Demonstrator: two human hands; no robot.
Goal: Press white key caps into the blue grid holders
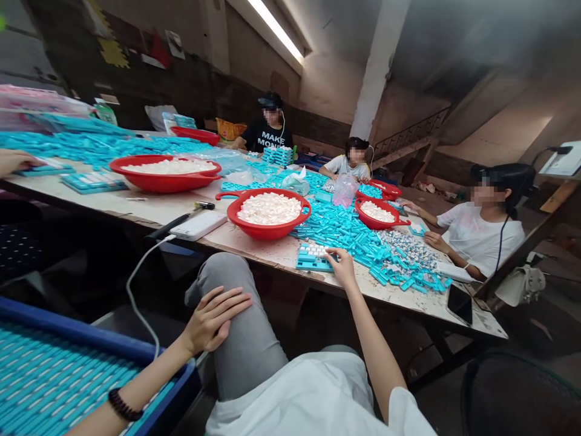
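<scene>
My left hand [215,321] lies flat on my raised knee, fingers spread, holding nothing. At the table's front edge my right hand [341,266] reaches to a flat turquoise block [313,264] set with rows of small white pieces [313,249]. Its thumb and fingertips come together at the block's right end; what lies between them is too small to make out. Behind the block stands a red colander [267,229] full of white pieces. A heap of loose turquoise plastic parts [338,225] spreads beside and beyond my right hand.
Left of the colander lie a white power bank [200,225] with a cable and a hammer [181,219]. A phone [459,304] rests near the right corner. A blue crate [91,336] of turquoise parts stands lower left. Co-workers [481,218] sit around the table.
</scene>
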